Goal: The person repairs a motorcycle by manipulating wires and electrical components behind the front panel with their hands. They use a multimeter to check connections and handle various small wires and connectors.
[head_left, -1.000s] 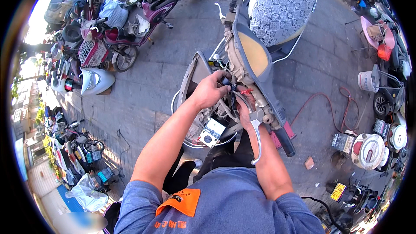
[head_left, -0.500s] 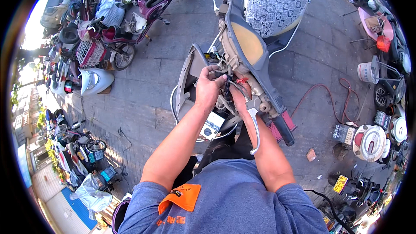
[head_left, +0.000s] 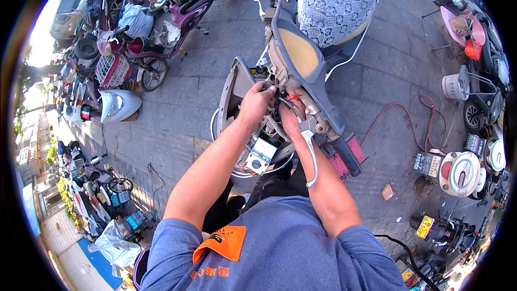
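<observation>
An electric scooter stands in front of me with its front opened and a bundle of wires (head_left: 277, 109) exposed behind the handlebar cover (head_left: 298, 51). My left hand (head_left: 257, 102) is closed, thumb and fingers pinching at the dark wires; the exact piece is too small to make out. Close beside it, my right hand (head_left: 291, 116) curls around wires, its fingertips partly hidden among them. A red piece (head_left: 294, 97) shows at its fingers. Below the hands a white multimeter (head_left: 260, 156) with a round dial rests in the scooter's front. The silver brake lever (head_left: 312, 164) crosses over my right forearm.
The black handlebar grip (head_left: 347, 156) juts out right of my forearm. A patterned seat cover (head_left: 339, 8) lies beyond. On the paving are a red hose (head_left: 397, 104), a stone (head_left: 387, 192) and a white scooter panel (head_left: 119, 105). Parked scooters (head_left: 156, 37) line the left.
The scooter's handlebar and seat appear slightly farther left, and both hands have shifted left with them. More of the multimeter shows. Both hands stay at the wires.
</observation>
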`<state>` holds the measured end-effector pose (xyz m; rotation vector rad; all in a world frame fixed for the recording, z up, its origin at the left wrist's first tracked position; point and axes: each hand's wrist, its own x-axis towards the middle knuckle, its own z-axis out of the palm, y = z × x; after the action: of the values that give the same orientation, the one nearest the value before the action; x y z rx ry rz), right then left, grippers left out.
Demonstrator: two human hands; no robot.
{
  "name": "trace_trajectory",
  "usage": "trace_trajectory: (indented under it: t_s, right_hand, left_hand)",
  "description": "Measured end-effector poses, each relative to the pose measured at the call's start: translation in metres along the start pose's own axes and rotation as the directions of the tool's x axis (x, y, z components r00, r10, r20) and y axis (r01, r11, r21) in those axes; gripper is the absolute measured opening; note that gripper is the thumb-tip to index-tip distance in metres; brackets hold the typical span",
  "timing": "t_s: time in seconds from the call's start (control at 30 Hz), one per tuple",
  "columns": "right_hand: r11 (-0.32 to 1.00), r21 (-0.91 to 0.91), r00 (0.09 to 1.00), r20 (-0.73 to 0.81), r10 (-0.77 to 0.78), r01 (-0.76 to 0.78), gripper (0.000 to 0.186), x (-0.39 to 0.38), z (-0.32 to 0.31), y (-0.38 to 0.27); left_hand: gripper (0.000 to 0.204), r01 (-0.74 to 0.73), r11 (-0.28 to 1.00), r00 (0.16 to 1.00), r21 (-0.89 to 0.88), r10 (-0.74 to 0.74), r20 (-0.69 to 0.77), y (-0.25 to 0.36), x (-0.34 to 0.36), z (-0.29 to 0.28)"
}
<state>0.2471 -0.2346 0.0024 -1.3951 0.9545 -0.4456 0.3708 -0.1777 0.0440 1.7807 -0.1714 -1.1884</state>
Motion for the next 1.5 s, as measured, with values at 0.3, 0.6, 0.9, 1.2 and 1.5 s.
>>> trace_trajectory:
  t_s: [0.3,0.6,0.9,1.2,1.5]
  right_hand:
    - [0.996,-0.010,0.985,-0.149,-0.091,0.090,0.013,-0.004,0.008,0.007]
    - [0.985,-0.166,0.998,-0.037,-0.042,0.035,0.017,0.006,0.000,0.029]
    - [0.982,-0.159,0.988,-0.096,-0.117,0.101,0.019,0.000,0.001,0.029]
    - [0.971,-0.127,0.967,-0.131,-0.218,0.202,0.012,-0.005,0.006,0.042]
    - [0.941,-0.134,0.946,-0.051,-0.321,0.312,0.014,0.000,-0.002,0.047]
  left_hand:
    - [0.027,-0.118,0.956,0.988,0.269,0.139,-0.061,-0.002,0.029,0.001]
    - [0.019,0.030,0.992,0.999,0.120,-0.033,0.024,0.001,0.010,0.005]
    - [0.028,0.208,0.978,0.978,-0.016,-0.209,-0.019,0.006,-0.006,0.018]
    - [0.048,-0.012,1.000,1.000,-0.015,0.012,0.001,-0.025,-0.017,0.019]
    - [0.048,-0.161,0.877,0.974,0.452,0.216,-0.073,-0.018,-0.026,0.022]
